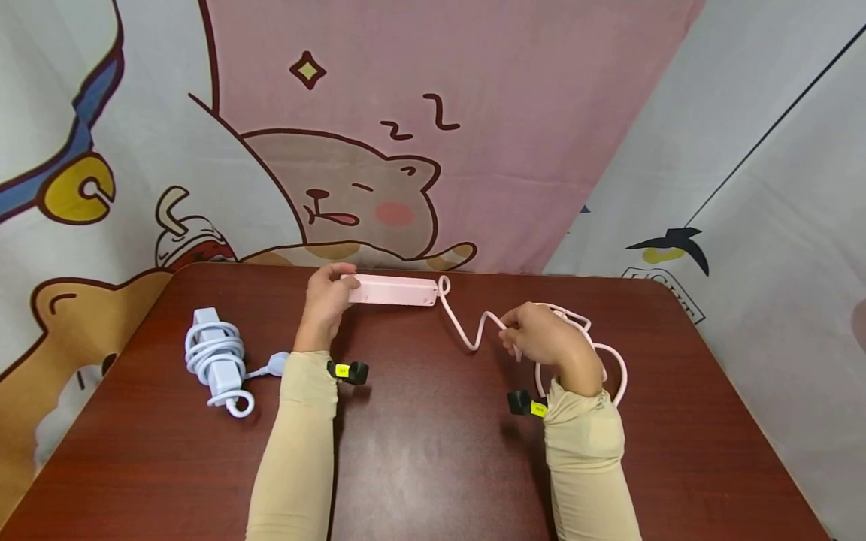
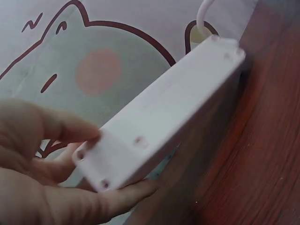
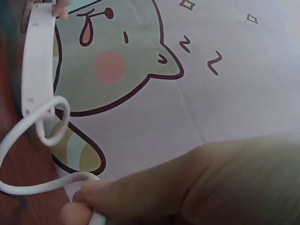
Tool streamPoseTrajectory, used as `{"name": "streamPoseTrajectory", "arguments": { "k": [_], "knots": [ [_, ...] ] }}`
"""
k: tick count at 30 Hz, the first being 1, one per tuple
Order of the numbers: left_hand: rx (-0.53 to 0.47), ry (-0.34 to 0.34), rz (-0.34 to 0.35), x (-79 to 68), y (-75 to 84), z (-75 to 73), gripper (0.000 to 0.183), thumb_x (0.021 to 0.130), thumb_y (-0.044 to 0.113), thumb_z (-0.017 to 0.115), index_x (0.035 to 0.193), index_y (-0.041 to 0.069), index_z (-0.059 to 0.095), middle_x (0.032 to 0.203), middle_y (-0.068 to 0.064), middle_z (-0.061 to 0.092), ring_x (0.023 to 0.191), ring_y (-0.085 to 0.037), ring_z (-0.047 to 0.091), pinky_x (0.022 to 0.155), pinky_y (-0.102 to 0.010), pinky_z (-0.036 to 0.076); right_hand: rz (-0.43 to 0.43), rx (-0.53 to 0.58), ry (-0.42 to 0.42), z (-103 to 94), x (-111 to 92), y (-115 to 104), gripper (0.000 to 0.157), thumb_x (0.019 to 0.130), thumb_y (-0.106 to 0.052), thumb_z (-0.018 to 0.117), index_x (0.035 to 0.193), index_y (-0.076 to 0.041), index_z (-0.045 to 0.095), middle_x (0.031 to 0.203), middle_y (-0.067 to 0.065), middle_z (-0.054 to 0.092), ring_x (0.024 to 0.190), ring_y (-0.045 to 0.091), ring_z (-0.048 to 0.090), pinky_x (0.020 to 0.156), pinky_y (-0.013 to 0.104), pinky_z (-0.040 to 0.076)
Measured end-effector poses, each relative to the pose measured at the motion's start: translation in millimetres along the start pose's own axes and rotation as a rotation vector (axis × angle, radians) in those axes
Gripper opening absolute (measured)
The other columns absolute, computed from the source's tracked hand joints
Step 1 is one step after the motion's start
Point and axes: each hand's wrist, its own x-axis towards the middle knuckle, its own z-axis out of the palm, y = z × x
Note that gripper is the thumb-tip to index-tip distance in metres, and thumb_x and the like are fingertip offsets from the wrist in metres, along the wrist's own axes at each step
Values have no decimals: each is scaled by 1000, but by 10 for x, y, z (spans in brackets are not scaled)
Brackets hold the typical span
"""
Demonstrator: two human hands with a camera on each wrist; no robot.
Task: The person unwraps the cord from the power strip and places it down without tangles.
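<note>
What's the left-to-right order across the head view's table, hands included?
Cord-wrapped pale blue power strip → its pale blue plug → left hand → pink power strip → right hand.

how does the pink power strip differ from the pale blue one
The pink power strip has its pink cord unwound from its body; the pale blue power strip has its blue cord coiled around it.
The left hand grips the pink strip's end and the right hand holds its cord; neither hand grips the blue strip.
Both have long, narrow bodies.
</note>
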Motion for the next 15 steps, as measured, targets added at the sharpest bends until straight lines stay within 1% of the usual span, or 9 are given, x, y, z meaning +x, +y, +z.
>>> {"name": "streamPoseTrajectory", "arguments": {
  "k": [2,4,6,8,10,12,15],
  "knots": [
    [99,-74,-5,-14,-9,2,34,96,5,60,130,1,57,124,-14,50,102,-24,49,86,-34,48,2,8,-14,10,8,4,18,100,-2,55,110,4,68,75,11,69,65,19,66,60,26,47],
    [203,-131,10,-37,-7,9,36,96,5,63,131,0,58,119,-14,52,98,-24,49,83,-33,48,2,4,-11,15,11,-1,19,99,-1,55,112,4,67,76,11,69,66,20,66,61,26,47],
    [311,-171,32,-54,-15,15,37,94,3,65,131,-1,59,114,-14,55,97,-23,51,77,-28,46,9,3,-11,20,13,-1,22,99,-1,55,117,6,66,77,12,70,67,19,66,62,25,47],
    [390,-200,50,-60,-30,26,37,93,2,67,129,-1,61,114,-16,58,96,-24,52,74,-26,45,8,-14,-12,26,10,-6,27,98,-2,56,122,7,65,79,13,71,68,19,66,65,26,47],
    [442,-222,57,-70,-36,31,36,92,1,68,128,-1,61,114,-17,61,96,-25,55,74,-25,46,7,-30,-15,36,13,-10,32,98,-4,58,128,7,63,81,12,73,71,19,67,69,27,49],
    [468,-236,60,-76,-36,31,34,91,0,68,126,1,63,115,-18,62,97,-26,56,74,-26,47,-1,-52,-13,44,14,-24,36,98,-8,60,131,7,62,85,10,74,74,17,67,74,30,51],
    [502,-251,60,-85,-27,24,32,91,1,68,123,5,64,115,-18,62,98,-27,57,77,-29,47,-17,-96,-1,55,20,-47,39,99,-17,63,130,6,64,91,9,75,81,17,66,84,38,54]
  ]
}}
